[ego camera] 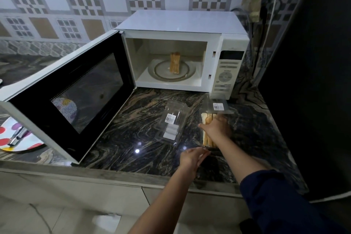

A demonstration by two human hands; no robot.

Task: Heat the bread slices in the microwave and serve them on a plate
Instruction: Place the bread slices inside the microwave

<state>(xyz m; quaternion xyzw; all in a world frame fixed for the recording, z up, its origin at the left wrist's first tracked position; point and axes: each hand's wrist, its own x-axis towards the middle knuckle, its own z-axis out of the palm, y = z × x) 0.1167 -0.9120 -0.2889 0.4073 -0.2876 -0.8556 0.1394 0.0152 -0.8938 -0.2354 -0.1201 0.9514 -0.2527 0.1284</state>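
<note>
The left hand [191,157] lies nearest, fingers stretched out fairly straight and holding nothing, their tips at the near rim of a clear plastic container [207,147] on the dark marbled counter [133,131]. Just beyond, the right hand [216,126] reaches into that open container, thumb and fingers curled around the bread slices [206,139]. They are pale with tan crusts and stand on edge, packed side by side. Just to the left lies an empty container [171,125] bearing a barcode label. Farther back stands the white microwave [228,43], its door [76,91] swung wide to the left. Inside, upright slices [174,62] with golden-brown crusts stand pressed together at the middle of the glass turntable [157,70]. Far left, partly behind the door, a dotted plate [5,141] carries a metal utensil [18,136].
</note>
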